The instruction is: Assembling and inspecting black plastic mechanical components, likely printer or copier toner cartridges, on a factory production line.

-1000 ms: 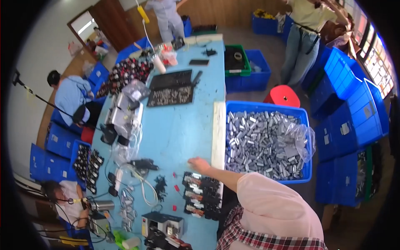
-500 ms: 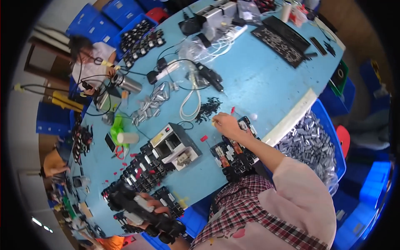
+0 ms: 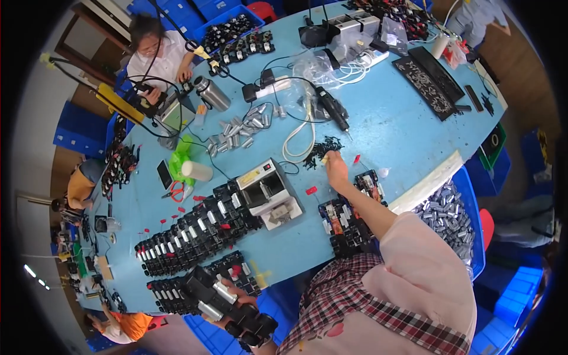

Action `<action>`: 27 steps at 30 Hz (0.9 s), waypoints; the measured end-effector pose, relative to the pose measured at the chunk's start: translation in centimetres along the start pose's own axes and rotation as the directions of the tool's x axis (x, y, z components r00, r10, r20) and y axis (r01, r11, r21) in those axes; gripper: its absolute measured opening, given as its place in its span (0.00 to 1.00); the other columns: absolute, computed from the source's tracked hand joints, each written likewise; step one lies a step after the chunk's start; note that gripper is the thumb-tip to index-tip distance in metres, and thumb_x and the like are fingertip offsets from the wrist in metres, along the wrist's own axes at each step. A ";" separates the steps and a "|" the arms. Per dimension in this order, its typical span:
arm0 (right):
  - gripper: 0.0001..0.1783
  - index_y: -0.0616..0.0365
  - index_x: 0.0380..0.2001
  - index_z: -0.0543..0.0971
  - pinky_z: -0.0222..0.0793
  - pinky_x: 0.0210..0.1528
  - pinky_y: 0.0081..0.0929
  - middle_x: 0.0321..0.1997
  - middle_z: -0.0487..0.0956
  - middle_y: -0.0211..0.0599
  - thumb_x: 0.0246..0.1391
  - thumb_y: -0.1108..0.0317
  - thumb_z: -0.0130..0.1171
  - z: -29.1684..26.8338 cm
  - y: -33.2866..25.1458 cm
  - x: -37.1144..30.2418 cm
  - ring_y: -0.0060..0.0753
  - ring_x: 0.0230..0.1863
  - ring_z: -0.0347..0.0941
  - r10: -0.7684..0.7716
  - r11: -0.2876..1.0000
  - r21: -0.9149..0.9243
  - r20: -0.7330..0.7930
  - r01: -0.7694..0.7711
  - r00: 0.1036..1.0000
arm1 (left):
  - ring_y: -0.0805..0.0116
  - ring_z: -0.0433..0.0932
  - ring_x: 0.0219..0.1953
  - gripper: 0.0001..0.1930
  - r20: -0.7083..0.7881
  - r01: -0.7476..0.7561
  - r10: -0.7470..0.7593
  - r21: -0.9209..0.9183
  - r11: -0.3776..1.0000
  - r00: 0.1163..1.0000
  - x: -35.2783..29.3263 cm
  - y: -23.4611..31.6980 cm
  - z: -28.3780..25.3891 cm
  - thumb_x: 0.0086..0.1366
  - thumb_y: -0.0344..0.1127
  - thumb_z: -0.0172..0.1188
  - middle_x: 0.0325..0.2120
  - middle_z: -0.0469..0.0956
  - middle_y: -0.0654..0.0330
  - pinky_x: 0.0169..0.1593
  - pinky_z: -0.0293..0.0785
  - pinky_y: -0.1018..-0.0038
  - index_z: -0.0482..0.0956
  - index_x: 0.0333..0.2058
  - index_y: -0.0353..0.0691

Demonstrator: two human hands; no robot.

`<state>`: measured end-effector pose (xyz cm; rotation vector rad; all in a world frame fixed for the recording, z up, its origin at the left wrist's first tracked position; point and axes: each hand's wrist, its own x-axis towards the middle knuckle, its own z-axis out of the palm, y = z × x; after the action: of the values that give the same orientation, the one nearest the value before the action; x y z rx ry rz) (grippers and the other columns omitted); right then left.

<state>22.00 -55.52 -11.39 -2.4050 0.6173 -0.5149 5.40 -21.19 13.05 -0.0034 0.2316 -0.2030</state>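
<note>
In my left hand (image 3: 235, 291), at the lower left, is a black toy car chassis (image 3: 202, 285) with wheels and two silver cylinders, held tilted above the table's near edge. My fingers wrap round its side. My right hand (image 3: 338, 173) reaches to a heap of small black parts (image 3: 325, 146), its fingers drawn together at the heap's near edge. Something small and yellow shows at the fingertips; what they pinch, if anything, is hidden. Just below that forearm stand more chassis (image 3: 343, 222) with orange-brown parts and silver cylinders.
A grey box device (image 3: 269, 195) stands mid-table beside long rows of chassis (image 3: 195, 231). Behind the heap lie an electric screwdriver (image 3: 332, 109) and its white cable. A blue bin (image 3: 480, 236) of silver cylinders is at right. Another person (image 3: 157, 56) sits at far left.
My right hand has moved onto the edge of the black heap. The view has shifted, so the table things sit further right. The chassis stays in my left hand.
</note>
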 end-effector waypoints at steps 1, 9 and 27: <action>0.07 0.55 0.32 0.70 0.68 0.27 0.34 0.27 0.73 0.40 0.47 0.75 0.48 -1.4 -0.6 -0.3 0.39 0.25 0.73 0.101 0.966 0.234 0.057 -0.112 0.993 | 0.63 0.65 0.51 0.39 -0.002 0.027 -0.027 -0.011 1.000 1.000 0.5 -0.3 0.5 0.46 0.48 0.66 0.55 0.61 0.58 0.48 0.62 0.67 0.59 0.56 0.45; 0.07 0.63 0.34 0.72 0.68 0.32 0.17 0.28 0.74 0.31 0.51 0.73 0.51 -16.0 -11.6 -9.2 0.20 0.28 0.71 0.041 0.357 0.843 0.417 -0.403 0.908 | 0.50 0.65 0.50 0.39 0.187 0.071 -0.109 0.197 0.978 0.976 6.4 -3.9 1.3 0.51 0.51 0.57 0.54 0.59 0.45 0.46 0.67 0.57 0.53 0.57 0.36; 0.09 0.63 0.22 0.73 0.60 0.24 0.20 0.30 0.67 0.38 0.32 0.79 0.60 -24.4 -21.4 -16.7 0.29 0.27 0.64 -0.367 0.782 0.509 -0.090 0.360 0.926 | 0.51 0.61 0.56 0.44 0.392 0.131 -0.247 0.300 0.945 0.886 7.2 -9.6 3.1 0.49 0.43 0.62 0.59 0.50 0.47 0.54 0.64 0.55 0.46 0.59 0.33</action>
<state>2.95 -42.28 16.82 -1.9938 -0.0223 -0.7205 11.10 -32.11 14.71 0.1965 -0.2375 -0.4234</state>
